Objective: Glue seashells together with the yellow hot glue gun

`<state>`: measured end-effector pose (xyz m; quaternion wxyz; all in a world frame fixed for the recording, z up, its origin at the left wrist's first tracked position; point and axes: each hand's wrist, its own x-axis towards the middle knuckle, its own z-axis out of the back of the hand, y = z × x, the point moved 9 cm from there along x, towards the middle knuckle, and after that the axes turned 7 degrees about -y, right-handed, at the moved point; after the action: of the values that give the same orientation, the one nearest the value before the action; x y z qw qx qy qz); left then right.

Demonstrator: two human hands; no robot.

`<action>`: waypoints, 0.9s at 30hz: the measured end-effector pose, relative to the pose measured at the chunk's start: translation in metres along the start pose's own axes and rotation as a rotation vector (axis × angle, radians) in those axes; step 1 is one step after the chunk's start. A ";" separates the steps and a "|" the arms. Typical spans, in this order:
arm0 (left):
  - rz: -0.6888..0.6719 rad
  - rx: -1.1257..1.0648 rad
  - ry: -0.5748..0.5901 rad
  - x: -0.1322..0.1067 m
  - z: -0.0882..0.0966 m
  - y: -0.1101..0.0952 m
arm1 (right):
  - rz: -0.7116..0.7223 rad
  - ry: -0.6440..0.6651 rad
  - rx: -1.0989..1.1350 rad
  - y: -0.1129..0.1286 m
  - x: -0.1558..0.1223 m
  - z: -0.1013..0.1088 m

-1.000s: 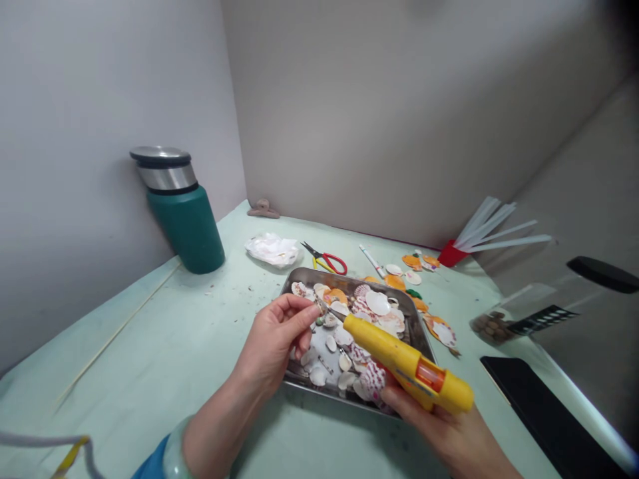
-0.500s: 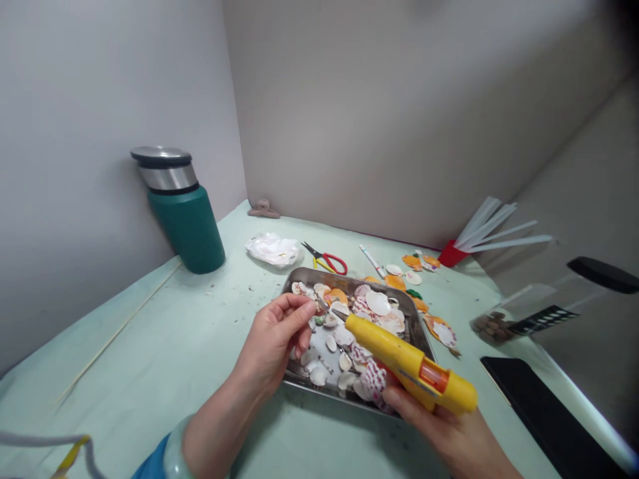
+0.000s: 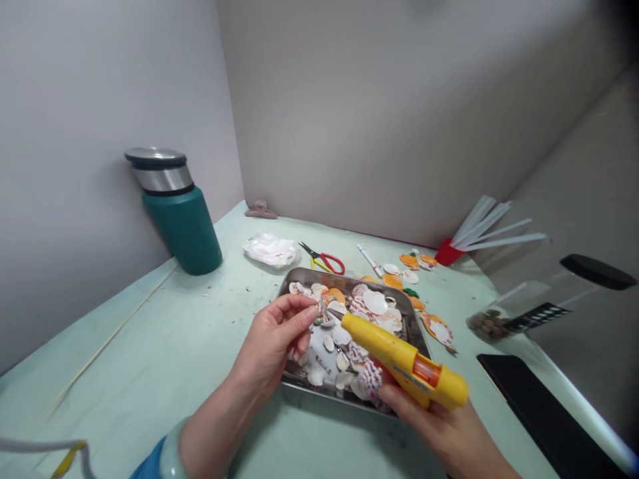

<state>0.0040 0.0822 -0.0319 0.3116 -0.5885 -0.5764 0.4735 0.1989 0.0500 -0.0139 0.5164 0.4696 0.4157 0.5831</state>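
Note:
In my right hand (image 3: 444, 426) is a yellow hot glue gun (image 3: 394, 349), its dark nozzle pointing up and left. My left hand (image 3: 279, 336) pinches a small greyish piece (image 3: 322, 308) between thumb and forefinger; its kind is too small to tell. The nozzle tip is close to this piece, and whether they touch I cannot see. Both hands are over a metal tray (image 3: 319, 389) of seashells. White, orange and purple-striped shells (image 3: 375, 303) lie in it, with small metal pins (image 3: 323, 364) near the front. My left fingers hide part of the tray's left side.
Behind the tray lie pliers (image 3: 324, 261), a crumpled white bag (image 3: 271, 250) and a marker (image 3: 370, 260). A green bottle (image 3: 184, 229) stands left. Orange shells (image 3: 392, 282), a red cup of glue sticks (image 3: 447, 253), a clear jar (image 3: 492, 324) and a black flat object (image 3: 524, 392) are right.
The glue gun's nozzle has come slightly closer to the piece in my left fingers. The whole view has shifted a little; both hands keep their holds.

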 end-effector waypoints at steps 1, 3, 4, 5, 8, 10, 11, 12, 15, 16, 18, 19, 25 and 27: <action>-0.002 0.001 0.000 0.000 0.000 0.000 | 0.010 0.006 -0.006 0.001 0.000 -0.001; -0.006 0.003 0.000 0.000 0.000 0.000 | 0.027 0.013 -0.013 0.003 0.001 -0.001; -0.006 0.006 0.001 -0.001 -0.001 0.000 | 0.033 0.016 -0.012 0.004 0.001 -0.001; -0.007 0.009 0.002 -0.001 -0.001 0.000 | 0.038 0.020 -0.008 0.004 0.001 -0.002; -0.013 0.016 0.003 -0.001 -0.002 -0.001 | 0.035 0.029 -0.004 0.004 0.001 -0.002; -0.020 0.019 -0.004 -0.001 -0.001 -0.001 | 0.023 0.022 -0.014 0.003 0.001 -0.002; -0.023 0.021 -0.008 -0.001 -0.001 -0.001 | 0.016 0.015 -0.021 0.003 0.001 -0.001; -0.026 0.025 -0.012 -0.001 -0.001 -0.001 | 0.011 0.009 -0.027 0.003 0.001 0.000; -0.040 0.045 -0.020 -0.001 0.001 -0.001 | 0.009 -0.019 -0.031 0.003 0.000 0.002; -0.048 0.055 -0.023 -0.001 0.001 -0.001 | 0.013 -0.023 -0.029 0.003 0.000 0.003; -0.059 0.075 -0.031 -0.001 0.001 -0.002 | 0.026 -0.019 -0.026 0.004 0.000 0.003; -0.062 0.081 -0.036 -0.001 0.001 -0.002 | 0.037 -0.016 -0.028 0.005 0.000 0.002; -0.082 0.090 -0.046 -0.003 0.001 -0.004 | 0.046 -0.006 -0.065 0.006 0.002 0.001; -0.090 0.093 -0.048 -0.004 0.001 -0.006 | 0.036 -0.004 -0.063 0.005 0.002 0.001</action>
<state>0.0011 0.0792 -0.0266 0.3457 -0.5354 -0.5869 0.4993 0.1983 0.0511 -0.0083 0.5212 0.4616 0.3877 0.6041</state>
